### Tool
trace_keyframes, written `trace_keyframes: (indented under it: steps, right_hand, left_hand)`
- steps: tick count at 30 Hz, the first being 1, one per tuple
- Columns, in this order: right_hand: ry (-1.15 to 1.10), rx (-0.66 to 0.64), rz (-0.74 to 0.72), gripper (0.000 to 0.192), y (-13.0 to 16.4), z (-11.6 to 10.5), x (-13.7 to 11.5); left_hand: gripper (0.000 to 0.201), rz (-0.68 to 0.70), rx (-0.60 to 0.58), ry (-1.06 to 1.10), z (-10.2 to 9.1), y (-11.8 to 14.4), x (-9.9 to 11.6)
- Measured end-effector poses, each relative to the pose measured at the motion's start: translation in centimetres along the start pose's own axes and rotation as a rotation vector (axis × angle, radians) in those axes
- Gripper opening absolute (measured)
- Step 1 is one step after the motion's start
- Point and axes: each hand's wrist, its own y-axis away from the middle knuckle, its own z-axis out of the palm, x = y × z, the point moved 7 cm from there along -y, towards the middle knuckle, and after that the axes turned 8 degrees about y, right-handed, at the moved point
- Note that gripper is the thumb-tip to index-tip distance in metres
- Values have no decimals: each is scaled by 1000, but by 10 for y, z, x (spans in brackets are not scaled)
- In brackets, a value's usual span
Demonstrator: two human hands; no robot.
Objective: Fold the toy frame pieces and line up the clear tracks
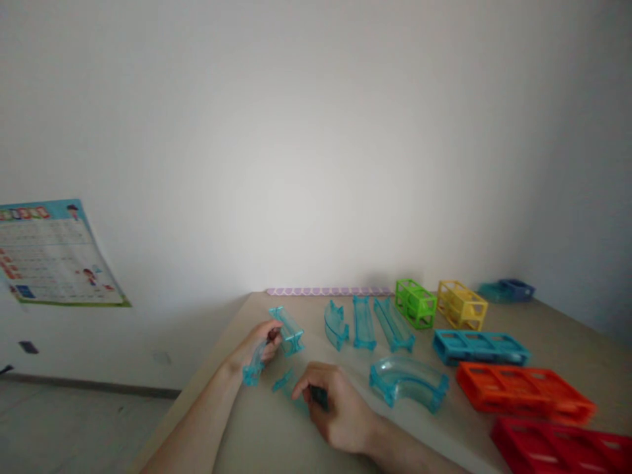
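Gripping a curved piece [251, 374] of clear blue plastic, the left hand [251, 341] was closed near the left side of the table [266, 434], its fingers just beside a short blue channel [287, 329]; whether they touched it could not be told. The right hand [340, 408], lower in the view, had its fingers curled on a blurred blue part [283, 380], of which only one end showed clearly (the rest was lost against the tabletop and behind the fingers). The work seemed to stand at an early point: the two held pieces were apart, and no joint between any of the blue pieces could be made out. Loose on the table lay a small curve [336, 324], two straight channels [364, 322] side by side, and a wide curve [409, 380] beyond the right hand. Farther right, a green frame [416, 304] and a yellow frame [463, 305] stood near the wall [320, 131], with a blue rack [481, 347], an orange rack [523, 390] and a red rack [557, 444] ranged toward the near side, untouched by either hand.
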Motion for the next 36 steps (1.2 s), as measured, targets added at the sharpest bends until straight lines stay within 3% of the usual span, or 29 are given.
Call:
trace_keyframes:
  steps: [6, 11, 15, 21, 25, 28, 33, 36]
  right_hand:
    - [-22, -5, -10, 39, 1, 3, 1]
    - [-16, 14, -8, 39, 0, 2, 2]
    - [-16, 26, 2, 39, -1, 2, 3]
    - [-30, 16, -13, 41, -2, 1, -1]
    - [-26, 27, 6, 42, -1, 0, 1]
    - [-19, 128, 60, 44, 0, -8, 9]
    - [-71, 439, 104, 49, 4, -25, 25]
    - [-132, 465, 178, 49, 3, -21, 38]
  left_hand:
    - [29, 107, 284, -108, -21, 8, 7]
    - [28, 224, 459, -175, -22, 7, 12]
    - [22, 267, 475, -188, -20, 6, 16]
    - [57, 278, 485, -95, -17, 9, 20]
    - [43, 283, 468, 37, -17, 7, 19]
    - [40, 261, 464, 193, -23, 6, 18]
    - [53, 276, 436, 467, -27, 14, 21]
    - [67, 265, 419, 556, -24, 20, 17]
